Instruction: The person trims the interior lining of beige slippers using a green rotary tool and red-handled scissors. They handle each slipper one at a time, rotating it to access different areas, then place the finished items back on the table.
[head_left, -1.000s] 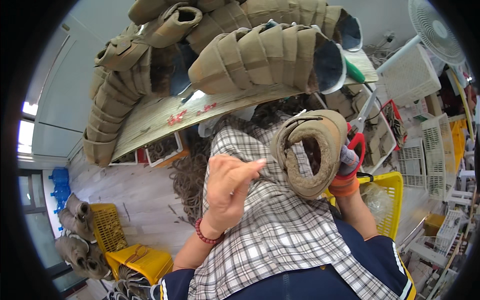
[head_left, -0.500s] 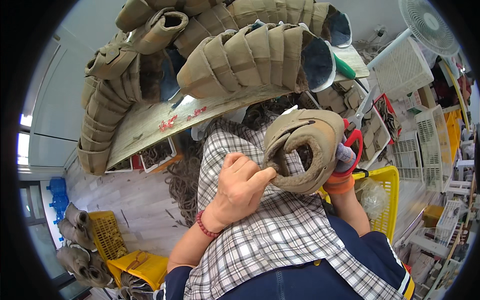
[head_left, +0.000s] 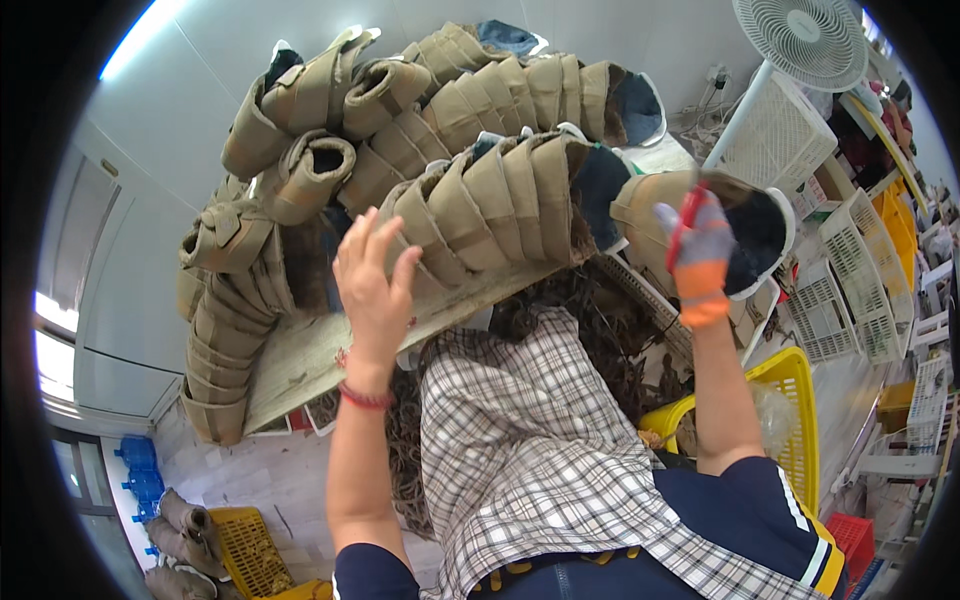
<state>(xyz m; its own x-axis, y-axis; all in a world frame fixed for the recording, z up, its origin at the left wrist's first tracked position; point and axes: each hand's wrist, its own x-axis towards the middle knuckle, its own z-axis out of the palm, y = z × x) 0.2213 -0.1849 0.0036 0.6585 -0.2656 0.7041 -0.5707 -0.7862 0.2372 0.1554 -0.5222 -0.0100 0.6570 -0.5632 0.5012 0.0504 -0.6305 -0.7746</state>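
My left hand (head_left: 368, 285) is bare, with a red bead bracelet at the wrist. Its fingers are spread at the left end of a row of nested khaki boot uppers (head_left: 490, 210) on the bench; whether they touch it I cannot tell. My right hand (head_left: 702, 250) wears a grey and orange glove and grips the scissors (head_left: 686, 215), whose red handle shows while the blades are blurred. Against that glove is a single khaki boot upper (head_left: 640, 212) with a dark blue inside and white rim, at the right end of the row. Its hold on the upper is partly hidden.
More nested uppers stand behind and along the left of the wooden bench (head_left: 300, 375). Brown scraps (head_left: 640, 365) lie below the bench. A yellow basket (head_left: 800, 430) is by my right side, white crates (head_left: 870, 275) farther right. A white fan (head_left: 800, 45) stands at the back right.
The boot upper has moved from my lap up to the right end of the row, with my right hand and the scissors. My left hand has let go, risen to the row and spread its fingers.
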